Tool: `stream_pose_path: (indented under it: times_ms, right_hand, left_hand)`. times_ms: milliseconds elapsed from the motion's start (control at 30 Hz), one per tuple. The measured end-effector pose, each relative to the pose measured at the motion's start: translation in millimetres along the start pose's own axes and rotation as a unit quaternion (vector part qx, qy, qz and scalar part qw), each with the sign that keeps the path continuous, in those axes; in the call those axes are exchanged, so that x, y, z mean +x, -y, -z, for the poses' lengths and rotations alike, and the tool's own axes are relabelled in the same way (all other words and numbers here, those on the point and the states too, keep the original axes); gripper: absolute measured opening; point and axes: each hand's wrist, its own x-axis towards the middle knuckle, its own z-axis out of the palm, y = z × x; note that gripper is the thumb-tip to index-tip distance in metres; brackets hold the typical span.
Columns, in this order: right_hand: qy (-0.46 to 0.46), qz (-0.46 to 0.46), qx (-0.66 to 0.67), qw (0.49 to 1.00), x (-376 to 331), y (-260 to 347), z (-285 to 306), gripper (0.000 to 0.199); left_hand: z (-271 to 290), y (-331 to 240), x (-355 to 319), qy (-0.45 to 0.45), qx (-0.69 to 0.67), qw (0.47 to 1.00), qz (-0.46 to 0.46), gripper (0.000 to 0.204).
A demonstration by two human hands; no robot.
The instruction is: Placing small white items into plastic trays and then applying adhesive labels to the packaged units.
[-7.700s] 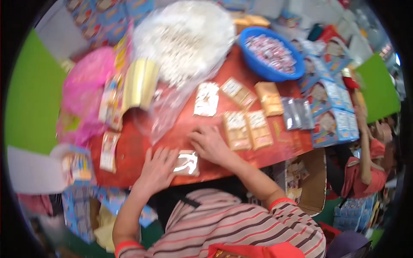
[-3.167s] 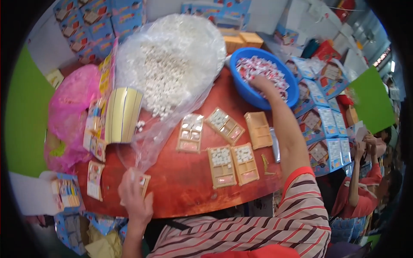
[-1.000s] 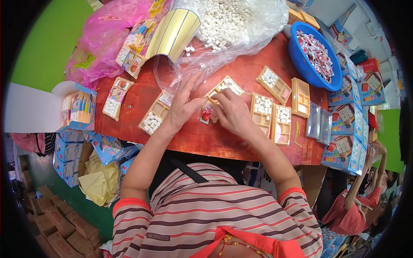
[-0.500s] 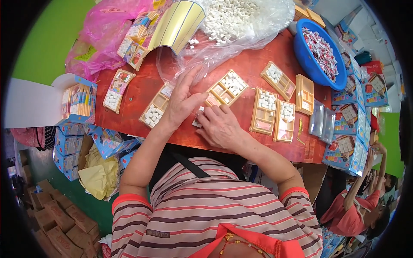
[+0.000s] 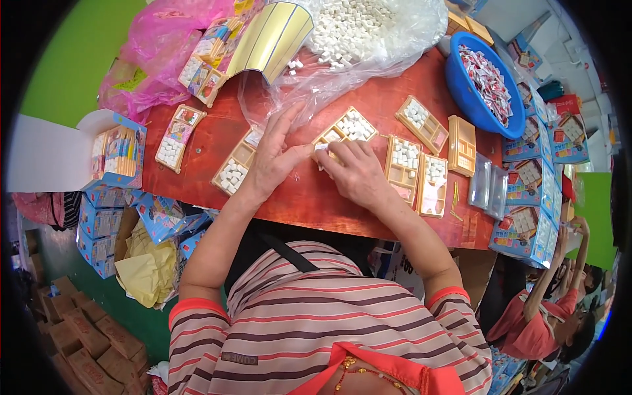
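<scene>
My right hand (image 5: 355, 172) has thumb and fingers pinched around a small white piece (image 5: 321, 148), whose kind I cannot make out. It is at the near-left end of a tan compartment tray (image 5: 372, 133) that holds white cubes; the hand hides part of that tray. My left hand (image 5: 278, 157) has its fingers stretched away from me and its thumb pointing toward the pinched piece. Under and beside the left hand lies another tan tray (image 5: 227, 159) with white cubes, partly covered by the hand.
Right of my hands lie several similar trays (image 5: 403, 168) and clear plastic covers (image 5: 480, 181). A blue basin (image 5: 461, 99) of small packets stands far right. White cubes (image 5: 352, 29) heap on clear plastic at the back. An open box (image 5: 135, 178) stands left. A co-worker (image 5: 533, 316) is at right.
My right hand has moved away from me and slightly right, bringing the small white piece from the bare table up to the tray. My left hand has barely moved.
</scene>
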Motion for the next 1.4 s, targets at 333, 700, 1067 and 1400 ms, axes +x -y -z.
stream_pose_path:
  times_ms: [333, 700, 1067, 1400]
  right_hand:
    - [0.020, -0.100, 0.043, 0.994, -19, -7, 5, 0.040]
    - [-0.029, -0.129, 0.056, 0.990, -8, 6, 7, 0.031]
    - [-0.004, -0.111, 0.001, 0.994, -19, 3, -7, 0.027]
    - [-0.148, -0.291, 0.127, 0.937, -46, -18, 42, 0.028]
  left_hand:
    - [-4, 1, 1, 0.011, 0.058, 0.998, -0.034, 0.074]
    - [-13, -1, 1, 0.018, 0.054, 0.998, -0.037, 0.069]
    - [-16, 7, 0, 0.022, 0.116, 0.991, -0.059, 0.073]
    - [-62, 3, -6, -0.010, 0.320, 0.936, -0.149, 0.074]
